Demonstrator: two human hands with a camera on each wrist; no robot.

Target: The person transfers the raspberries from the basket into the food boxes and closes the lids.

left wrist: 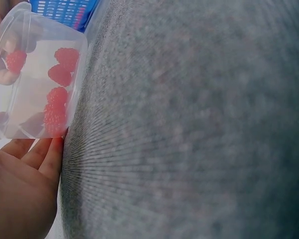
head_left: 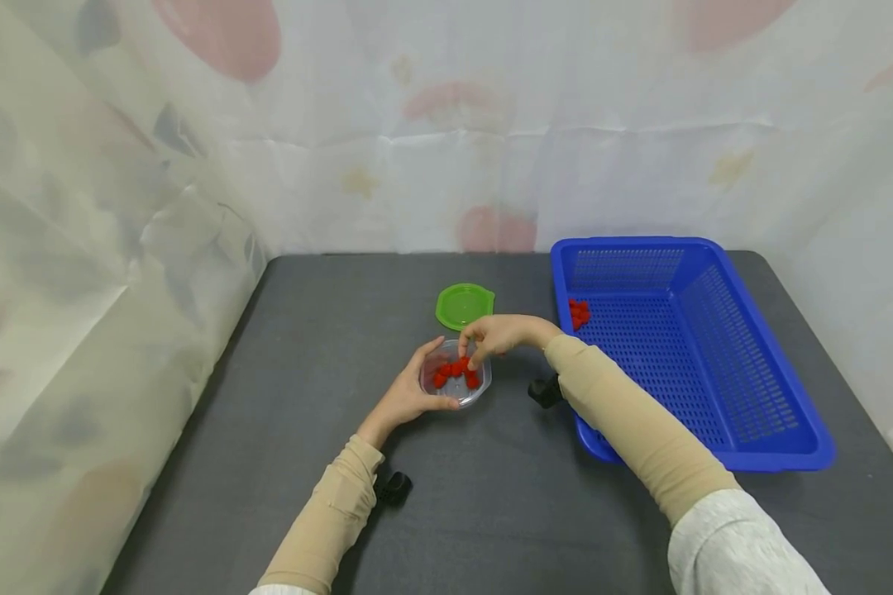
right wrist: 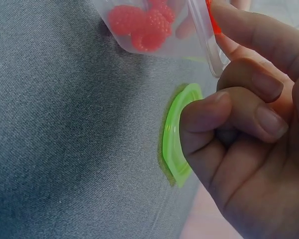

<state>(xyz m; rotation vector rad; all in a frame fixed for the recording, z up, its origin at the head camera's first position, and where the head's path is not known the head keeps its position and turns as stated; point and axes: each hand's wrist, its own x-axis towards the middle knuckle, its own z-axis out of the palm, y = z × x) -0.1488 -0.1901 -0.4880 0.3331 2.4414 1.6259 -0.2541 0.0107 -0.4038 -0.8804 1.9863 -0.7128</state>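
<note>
A small clear plastic container [head_left: 456, 392] holding several red raspberries [left wrist: 55, 117] stands on the dark table, mouth up. My left hand [head_left: 408, 393] grips it from the left, thumb and fingers spread around its wall. Over the container's mouth, my right hand [head_left: 503, 333] pinches one raspberry [left wrist: 16, 61] between thumb and forefinger. The other fingers of that hand are curled in, as the right wrist view shows. Just behind the container, a green lid [head_left: 465, 307] lies flat on the table.
To the right sits a large blue plastic basket [head_left: 776, 364], partly covered by my right forearm. A few more raspberries [head_left: 579, 314] lie inside at its left wall. Patterned curtains [head_left: 432, 190] hang behind and left of the table [head_left: 283, 330].
</note>
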